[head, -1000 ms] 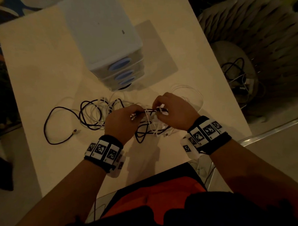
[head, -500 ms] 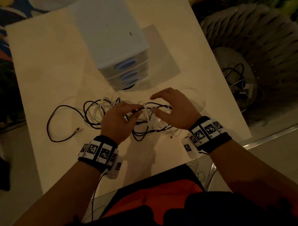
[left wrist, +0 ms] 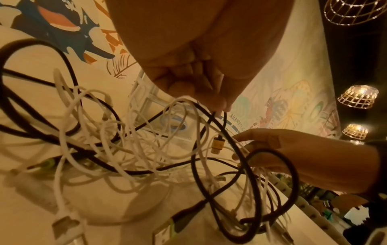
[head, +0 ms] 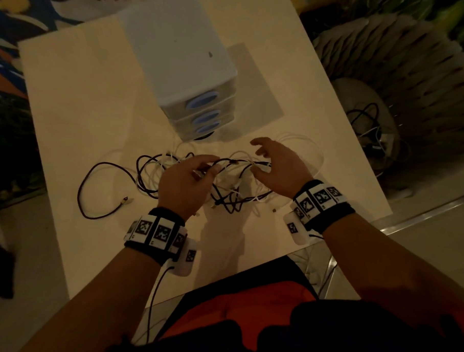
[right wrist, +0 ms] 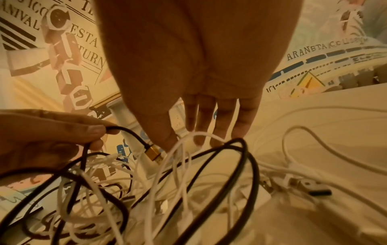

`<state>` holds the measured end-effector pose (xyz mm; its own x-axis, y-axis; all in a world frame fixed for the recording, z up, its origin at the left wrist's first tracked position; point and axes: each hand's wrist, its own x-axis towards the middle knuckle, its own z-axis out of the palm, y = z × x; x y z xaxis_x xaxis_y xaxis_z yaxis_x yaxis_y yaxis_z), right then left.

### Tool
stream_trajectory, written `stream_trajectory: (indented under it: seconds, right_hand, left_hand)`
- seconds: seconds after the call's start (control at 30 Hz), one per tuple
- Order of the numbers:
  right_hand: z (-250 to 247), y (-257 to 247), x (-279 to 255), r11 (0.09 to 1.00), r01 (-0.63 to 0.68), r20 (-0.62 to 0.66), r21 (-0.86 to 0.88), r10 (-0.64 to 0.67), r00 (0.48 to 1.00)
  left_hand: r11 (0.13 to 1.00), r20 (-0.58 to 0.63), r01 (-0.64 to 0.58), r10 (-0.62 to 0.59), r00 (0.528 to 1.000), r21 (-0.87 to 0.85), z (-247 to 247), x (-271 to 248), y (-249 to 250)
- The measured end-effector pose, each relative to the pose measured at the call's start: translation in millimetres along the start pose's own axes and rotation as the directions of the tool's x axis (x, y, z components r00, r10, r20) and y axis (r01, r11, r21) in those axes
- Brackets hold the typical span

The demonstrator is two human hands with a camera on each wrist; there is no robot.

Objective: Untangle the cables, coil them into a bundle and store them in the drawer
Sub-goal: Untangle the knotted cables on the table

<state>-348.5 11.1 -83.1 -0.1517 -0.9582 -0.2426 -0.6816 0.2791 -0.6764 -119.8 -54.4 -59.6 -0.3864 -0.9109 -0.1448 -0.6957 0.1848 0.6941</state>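
A tangle of black and white cables (head: 226, 194) lies on the white table (head: 76, 102) in front of a white drawer unit (head: 183, 58) with blue handles, all drawers closed. My left hand (head: 206, 167) pinches a black cable (right wrist: 125, 131) just behind its gold plug (right wrist: 154, 153) and lifts it off the pile. My right hand (head: 255, 156) hovers over the right side of the tangle with fingers straight and spread, fingertips (right wrist: 201, 139) just above a white cable loop (right wrist: 188, 137). The black cable's other gold plug (head: 124, 200) rests on the table at the left.
A woven round chair (head: 407, 75) stands to the right of the table, with more cables (head: 369, 127) on its cushion. A white USB plug (right wrist: 307, 185) lies at the right of the pile. The table's near edge is just below my wrists.
My hands have moved apart. The right hand let go of the cables it was pinching and spread its fingers. The left hand still holds the black cable.
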Motion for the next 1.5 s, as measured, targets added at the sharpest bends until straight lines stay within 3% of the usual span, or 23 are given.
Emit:
stream_trajectory:
  seconds: [0.07, 0.17, 0.3, 0.43, 0.53, 0.63, 0.77, 1.0, 1.1, 1.2, 1.37, 1.5]
  right_hand:
    - [0.5, -2.9, -0.8, 0.995, 0.075, -0.114, -0.071, -0.083, 0.990]
    - [2.1, -18.4, -7.3, 0.982, 0.118, -0.311, -0.149, -0.160, 0.937]
    - [6.3, -27.6, -16.8, 0.996, 0.070, -0.204, -0.059, -0.081, 0.976]
    - [12.9, -41.0, -25.0, 0.985, 0.173, -0.055, 0.022, -0.172, 0.984]
    - [24.4, -45.5, -23.4, 0.975, 0.212, 0.079, -0.073, -0.206, 0.975]
    - [31.0, -38.0, -20.2, 0.971, 0.178, 0.173, -0.163, -0.149, 0.974]
    - [30.1, -23.9, -24.5, 0.983, 0.136, 0.158, -0.127, -0.115, 0.981]
    - [17.3, -10.7, -28.8, 0.996, 0.083, 0.079, 0.018, -0.084, 0.993]
    - [17.1, -12.7, -31.8, 0.990, 0.110, 0.015, 0.084, -0.112, 0.994]
    - [19.7, -30.4, -33.4, 0.971, 0.164, -0.010, 0.173, -0.165, 0.986]
    - [24.6, -47.5, -15.6, 0.976, 0.183, 0.090, 0.116, -0.194, 0.977]
    - [10.3, -45.5, -6.1, 0.980, 0.096, 0.130, 0.176, -0.120, 0.984]
  left_hand:
    - [0.995, -0.015, 0.061, -0.062, 0.998, -0.080, 0.6, 1.9, -1.3]
    - [0.928, 0.010, 0.137, -0.143, 0.990, -0.347, 0.8, 2.3, -2.8]
    - [0.865, 0.063, 0.153, -0.140, 0.988, -0.477, -4.0, -1.0, 2.6]
    - [0.818, 0.172, 0.175, -0.095, 0.981, -0.548, -12.9, -2.8, 6.9]
    - [0.829, 0.233, 0.181, -0.063, 0.970, -0.529, -14.8, -2.1, 6.1]
    - [0.796, 0.198, 0.171, -0.065, 0.978, -0.580, -20.6, -1.1, 8.6]
    - [0.784, 0.097, 0.129, -0.089, 0.991, -0.607, -33.7, 0.5, 11.0]
    - [0.756, 0.061, 0.108, -0.090, 0.994, -0.646, -41.4, -2.9, 9.6]
    - [0.734, 0.097, 0.121, -0.075, 0.992, -0.668, -40.9, -4.3, 12.9]
    - [0.714, 0.179, 0.110, 0.021, 0.984, -0.691, -42.4, -4.8, 21.0]
    - [0.779, 0.275, 0.037, 0.177, 0.945, -0.627, -45.5, -0.9, 38.1]
    - [0.839, 0.226, -0.048, 0.200, 0.953, -0.542, -44.1, 6.7, 41.1]
